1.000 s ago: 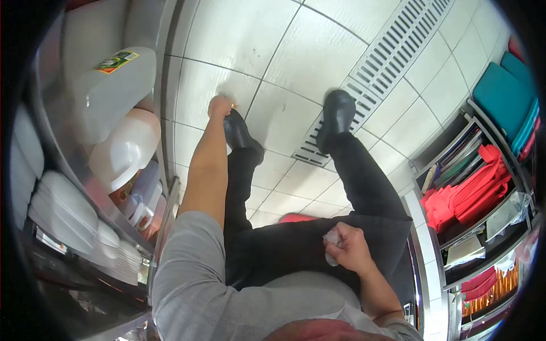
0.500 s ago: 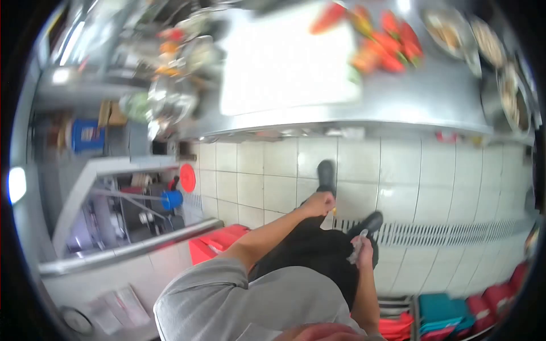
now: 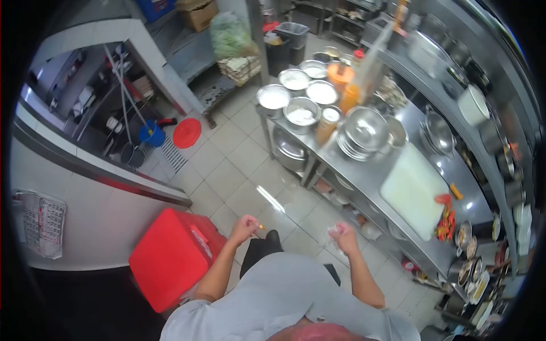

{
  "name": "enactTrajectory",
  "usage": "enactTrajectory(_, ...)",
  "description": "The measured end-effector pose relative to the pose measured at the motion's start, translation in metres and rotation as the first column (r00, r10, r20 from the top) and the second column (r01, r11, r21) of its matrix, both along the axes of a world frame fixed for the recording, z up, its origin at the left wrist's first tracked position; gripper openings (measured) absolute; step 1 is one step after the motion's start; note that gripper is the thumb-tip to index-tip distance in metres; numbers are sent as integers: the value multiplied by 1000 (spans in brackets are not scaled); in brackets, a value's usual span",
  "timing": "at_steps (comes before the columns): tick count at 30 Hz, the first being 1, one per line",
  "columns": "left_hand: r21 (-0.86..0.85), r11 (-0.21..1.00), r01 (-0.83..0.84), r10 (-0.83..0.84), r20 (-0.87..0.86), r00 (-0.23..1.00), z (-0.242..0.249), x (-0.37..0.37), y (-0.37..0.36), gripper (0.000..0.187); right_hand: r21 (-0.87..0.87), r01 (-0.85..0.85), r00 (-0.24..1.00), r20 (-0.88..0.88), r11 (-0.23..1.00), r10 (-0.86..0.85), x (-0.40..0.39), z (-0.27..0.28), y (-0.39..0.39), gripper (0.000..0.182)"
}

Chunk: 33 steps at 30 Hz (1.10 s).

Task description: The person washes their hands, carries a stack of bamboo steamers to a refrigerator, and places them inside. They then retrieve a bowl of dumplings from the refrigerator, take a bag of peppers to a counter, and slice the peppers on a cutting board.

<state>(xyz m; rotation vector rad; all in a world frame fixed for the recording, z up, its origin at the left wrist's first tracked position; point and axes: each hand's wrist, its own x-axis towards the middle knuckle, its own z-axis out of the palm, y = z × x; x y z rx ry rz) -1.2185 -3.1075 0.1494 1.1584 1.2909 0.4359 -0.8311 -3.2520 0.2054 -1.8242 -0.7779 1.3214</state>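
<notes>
My left hand [image 3: 244, 228] is closed in a pinch in front of my body, with a small yellow-orange piece [image 3: 261, 227] at its fingertips, too small to identify. My right hand [image 3: 344, 237] is closed on thin, crumpled clear plastic [image 3: 328, 236], blurred against the floor. Both hands are in the air over the tiled floor [image 3: 250, 190], well apart from each other. A large red box [image 3: 170, 256] stands beside my left forearm.
To the right runs a steel counter [image 3: 355, 180] with a white cutting board [image 3: 412, 190], red peppers [image 3: 445, 221], stacked metal bowls [image 3: 364, 131] and bottles. A red round lid [image 3: 187, 133] and a blue bucket [image 3: 152, 134] are near the doorway at left.
My view has swung left, so the counter now lies to the right instead of straight ahead. My hands are farther apart, still holding the small piece and the plastic.
</notes>
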Motion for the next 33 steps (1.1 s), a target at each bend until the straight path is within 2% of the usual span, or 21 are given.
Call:
enactTrajectory(3,-30,991,-133,135,111,985,36,-57,57,18,98,-117,993,40,988,113,-33,59,107,22)
enactTrajectory(4,2,988,-152,151,87,985,46,-70,79,18,218,-153,981,153,964,121,-42,71,137,20)
enactTrajectory(6,23,985,-173,169,106,980,64,-85,128,17,432,-243,925,372,869,74,-53,88,189,16)
enactTrajectory(9,58,985,-161,155,100,983,67,-96,210,18,514,-177,879,467,839,-100,-68,109,260,16)
enactTrajectory(10,60,984,-166,160,102,982,71,-96,237,18,554,-173,897,431,814,-102,-67,111,285,15)
enactTrajectory(13,140,985,-104,103,16,995,94,-93,325,17,438,69,997,-15,896,-70,-70,105,363,12)
enactTrajectory(14,154,984,-87,94,-34,995,99,-95,343,17,425,86,996,-4,901,-93,-75,105,393,9)
enactTrajectory(17,163,980,-114,120,-23,993,114,-102,411,12,369,116,981,-189,922,-47,-83,89,500,8)
enactTrajectory(18,177,974,-143,148,-16,989,119,-110,437,11,332,83,988,-150,940,-34,-85,91,538,8)
enactTrajectory(20,190,967,-169,170,14,985,123,-120,478,10,415,38,992,-122,909,14,-101,106,609,9)
enactTrajectory(23,57,967,-247,249,-22,968,115,-142,541,10,502,-50,998,-6,864,61,-114,123,706,9)
enactTrajectory(24,12,977,-215,215,-37,976,111,-149,565,14,525,-83,996,35,847,76,-116,124,738,9)
enactTrajectory(27,69,993,-93,95,-24,995,81,-165,642,14,467,-116,979,202,876,22,-119,116,805,10)
enactTrajectory(28,19,995,-101,101,17,995,75,-163,675,10,509,-12,995,94,860,-42,-122,108,821,12)
enactTrajectory(30,168,984,57,-47,-61,997,56,-155,746,6,442,124,990,12,889,-144,-125,116,835,12)
enactTrajectory(32,407,890,206,-151,-164,975,54,-129,819,11,406,172,984,-23,897,-178,-129,115,842,12)
enactTrajectory(33,403,879,255,-225,-123,967,61,-109,856,11,416,176,982,-14,892,-187,-125,110,841,13)
